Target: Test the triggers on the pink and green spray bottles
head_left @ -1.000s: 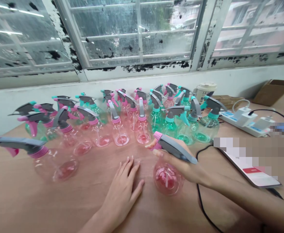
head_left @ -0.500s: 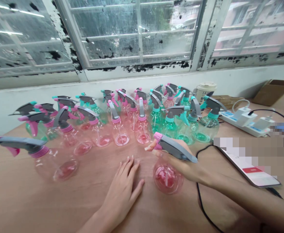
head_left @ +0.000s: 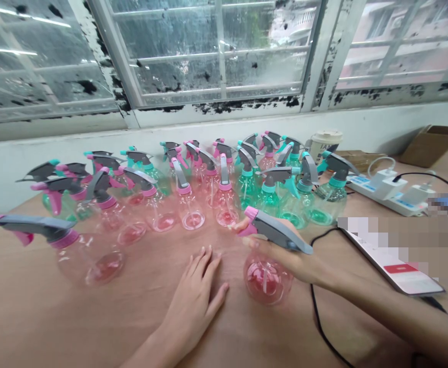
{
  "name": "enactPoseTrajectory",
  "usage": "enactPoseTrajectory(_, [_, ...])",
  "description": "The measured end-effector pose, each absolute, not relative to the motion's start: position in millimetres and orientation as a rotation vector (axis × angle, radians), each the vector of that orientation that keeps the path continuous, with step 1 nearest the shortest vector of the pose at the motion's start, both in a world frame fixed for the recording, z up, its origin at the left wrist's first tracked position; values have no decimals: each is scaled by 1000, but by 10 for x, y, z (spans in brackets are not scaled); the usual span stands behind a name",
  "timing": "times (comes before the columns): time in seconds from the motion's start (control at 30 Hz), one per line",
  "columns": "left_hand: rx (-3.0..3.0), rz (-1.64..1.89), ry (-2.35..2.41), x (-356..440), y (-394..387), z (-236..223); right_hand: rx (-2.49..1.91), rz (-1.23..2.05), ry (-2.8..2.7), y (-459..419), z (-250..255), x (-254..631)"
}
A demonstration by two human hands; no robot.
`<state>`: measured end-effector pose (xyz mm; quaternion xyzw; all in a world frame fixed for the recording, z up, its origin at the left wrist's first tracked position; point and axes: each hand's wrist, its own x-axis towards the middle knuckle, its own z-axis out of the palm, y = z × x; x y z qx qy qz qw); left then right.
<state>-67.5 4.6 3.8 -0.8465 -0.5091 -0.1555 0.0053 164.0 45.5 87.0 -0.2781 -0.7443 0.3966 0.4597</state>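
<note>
spray bottle (head_left: pixel 267 281), pink with grey head, stands upright on table (head_left: pixel 124 327), right of my left hand (head_left: pixel 195 286). my right hand (head_left: pixel 295 255) is clamped round its neck, under the head. left lies palm down, fingers a little apart, holding nothing. i see a larger-looking pink bottle (head_left: pixel 89 260) at far left, pink and green bottles (head_left: pixel 226 204) grouped behind, phone (head_left: pixel 400 266) and power strip (head_left: pixel 390 197) at right.
</note>
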Motion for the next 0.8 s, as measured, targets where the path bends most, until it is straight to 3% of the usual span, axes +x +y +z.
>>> enactPoseTrajectory(0.37, [-2660,-483,-1598,-666,45,47,-648,1022,-1781,424,866,1626])
enactPoseTrajectory(0.63, [-2656,-453,-1589,-667,53,32,-776,763,-1833,422,795,1648])
enactPoseTrajectory(0.8, [-2637,-391,-1592,-666,52,29,-743,805,-1853,409,829,1645])
